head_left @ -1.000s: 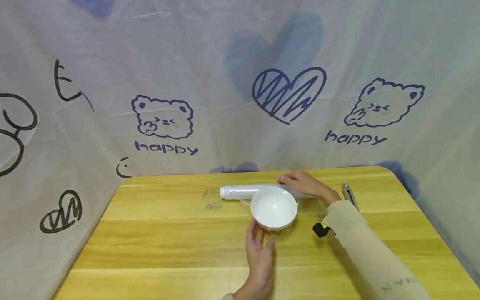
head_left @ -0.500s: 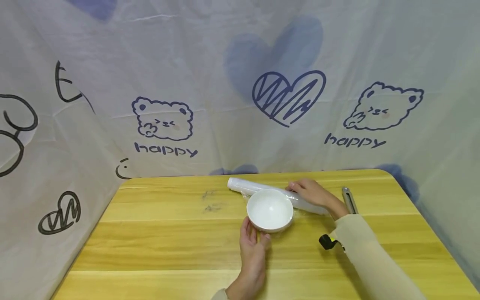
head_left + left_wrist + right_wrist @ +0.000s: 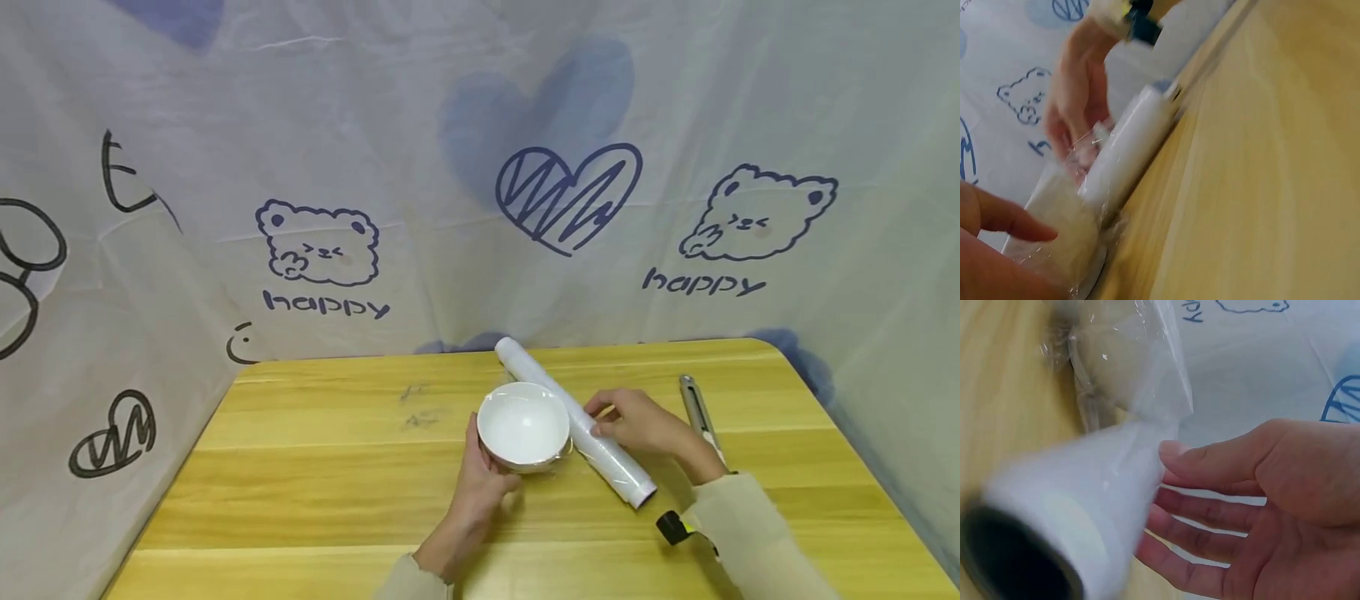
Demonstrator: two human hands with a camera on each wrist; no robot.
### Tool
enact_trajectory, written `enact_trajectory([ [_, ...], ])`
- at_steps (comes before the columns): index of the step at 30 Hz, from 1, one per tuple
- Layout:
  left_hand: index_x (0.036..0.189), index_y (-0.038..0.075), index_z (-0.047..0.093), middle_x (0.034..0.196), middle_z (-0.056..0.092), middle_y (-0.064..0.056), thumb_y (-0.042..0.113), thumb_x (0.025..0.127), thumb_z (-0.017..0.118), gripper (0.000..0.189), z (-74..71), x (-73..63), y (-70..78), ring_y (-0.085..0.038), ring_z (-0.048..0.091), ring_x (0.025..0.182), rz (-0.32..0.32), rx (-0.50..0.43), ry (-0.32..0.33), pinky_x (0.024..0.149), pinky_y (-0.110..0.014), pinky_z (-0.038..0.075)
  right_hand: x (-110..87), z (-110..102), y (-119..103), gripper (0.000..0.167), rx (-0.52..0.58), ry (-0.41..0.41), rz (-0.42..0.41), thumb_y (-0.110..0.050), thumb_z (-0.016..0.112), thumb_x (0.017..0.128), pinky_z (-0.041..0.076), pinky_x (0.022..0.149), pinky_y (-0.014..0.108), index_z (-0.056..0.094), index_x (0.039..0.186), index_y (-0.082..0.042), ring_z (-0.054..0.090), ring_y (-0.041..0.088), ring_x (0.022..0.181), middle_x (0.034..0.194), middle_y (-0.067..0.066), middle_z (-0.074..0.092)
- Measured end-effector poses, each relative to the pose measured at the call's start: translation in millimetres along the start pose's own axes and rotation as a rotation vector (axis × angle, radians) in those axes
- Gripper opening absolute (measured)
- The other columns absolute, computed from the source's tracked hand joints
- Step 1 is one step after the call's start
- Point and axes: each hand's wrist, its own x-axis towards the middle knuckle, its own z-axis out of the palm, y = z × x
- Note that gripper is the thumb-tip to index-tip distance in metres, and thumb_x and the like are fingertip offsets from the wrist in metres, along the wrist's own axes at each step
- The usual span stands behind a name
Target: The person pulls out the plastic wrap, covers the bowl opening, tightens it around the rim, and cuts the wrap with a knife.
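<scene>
- Pale cloth (image 3: 431,275) behind the table (image 3: 337,500), head view: hatched heart (image 3: 568,200) served as landmark.
- Left of and below the heart: word "happy" (image 3: 326,304), lowercase, dark blue.
- Right of and below the heart: second "happy" (image 3: 703,282), same lettering.
- Far left of the heart: black mark resembling an "E" (image 3: 120,173).
- Well below the heart, to its left: faint dark marks (image 3: 417,408) on the table, unreadable.
- Right wrist view, left of the hatched heart's edge: inverted letters (image 3: 1193,309) on the cloth, whole word not legible.
</scene>
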Motion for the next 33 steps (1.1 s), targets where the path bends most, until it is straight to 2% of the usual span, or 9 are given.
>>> enact_trajectory([
  [3,0.16,-0.003,-0.007,0.166,0.007,-0.03,-0.028,0.058,0.057,0.124,-9.0,5.1,0.4,-0.044,0.014,0.152,-0.011,0.072,-0.026,0.115,-0.032,0.029,-5.2,6.6,-0.7,0.016,0.064,0.003,0.031,-0.004,0.067,0.098,0.062,0.065,0.04,0.066,0.112,0.005,0.067,0.028,0.091,0.107,0.016,0.067],
  [6,0.161,-0.001,-0.002,0.164,0.014,-0.031,-0.028,0.057,0.065,0.127,-17.9,10.3,1.1,-0.046,0.02,0.149,-0.019,0.142,-0.042,0.12,-0.044,0.023,-6.3,12.4,0.4,0.016,0.127,0.008,0.061,-0.01,0.066,0.101,0.062,0.058,0.042,0.064,0.11,0.003,0.065,0.027,0.085,0.102,0.014,0.064],
  [9,0.16,-0.002,-0.002,0.161,0.017,-0.033,-0.028,0.056,0.071,0.13,-28.8,19.1,1.7,-0.048,0.023,0.146,-0.011,0.189,-0.091,0.121,-0.054,0.014,-6.3,16.4,0.9,0.017,0.181,-0.002,0.085,-0.01,0.066,0.1,0.062,0.058,0.043,0.06,0.11,0.003,0.065,0.028,0.082,0.097,0.015,0.061],
  [12,0.16,-0.002,-0.002,0.161,0.019,-0.032,-0.028,0.058,0.077,0.132,-42.2,30.8,2.6,-0.048,0.025,0.145,-0.015,0.217,-0.169,0.122,-0.055,0.01,-6.5,19.7,-0.3,0.021,0.216,-0.011,0.117,-0.008,0.069,0.098,0.062,0.058,0.044,0.057,0.111,0.002,0.065,0.028,0.081,0.096,0.016,0.059],
  [17,0.16,-0.004,-0.008,0.162,0.015,-0.034,-0.027,0.06,0.078,0.134,-60.0,46.8,6.3,-0.048,0.023,0.147,-0.031,0.239,-0.307,0.122,-0.053,0.011,-6.7,23.6,-3.4,0.027,0.274,-0.036,0.139,-0.007,0.072,0.096,0.062,0.061,0.045,0.053,0.112,0.005,0.066,0.028,0.079,0.094,0.018,0.057],
  [21,0.161,-0.002,-0.005,0.164,0.013,-0.031,-0.026,0.06,0.077,0.132,-67.0,56.4,8.7,-0.047,0.021,0.149,-0.03,0.273,-0.372,0.123,-0.053,0.01,-7.2,25.3,-4.9,0.029,0.298,-0.046,0.151,-0.005,0.072,0.095,0.062,0.063,0.045,0.051,0.111,0.006,0.066,0.029,0.078,0.091,0.018,0.055],
  [24,0.162,0.0,0.002,0.163,0.016,-0.029,-0.026,0.061,0.078,0.129,-71.2,63.9,8.5,-0.046,0.023,0.147,-0.02,0.29,-0.415,0.122,-0.054,0.013,-5.9,25.5,-3.3,0.032,0.315,-0.048,0.165,-0.005,0.072,0.095,0.063,0.066,0.046,0.049,0.113,0.006,0.065,0.029,0.079,0.093,0.018,0.055],
  [28,0.161,0.004,0.012,0.16,0.025,-0.026,-0.024,0.06,0.082,0.126,-74.3,73.2,9.0,-0.043,0.032,0.142,-0.017,0.32,-0.458,0.12,-0.053,0.022,0.7,25.5,0.6,0.038,0.354,-0.016,0.189,-0.008,0.069,0.098,0.062,0.075,0.046,0.045,0.123,0.008,0.065,0.028,0.087,0.104,0.021,0.055],
  [33,0.162,0.006,0.011,0.159,0.028,-0.023,-0.021,0.063,0.086,0.127,-73.5,82.9,6.5,-0.042,0.037,0.14,0.012,0.335,-0.505,0.118,-0.05,0.029,7.3,25.1,6.6,0.054,0.371,0.033,0.203,-0.011,0.067,0.1,0.061,0.08,0.047,0.037,0.139,0.012,0.063,0.031,0.096,0.115,0.027,0.056],
])
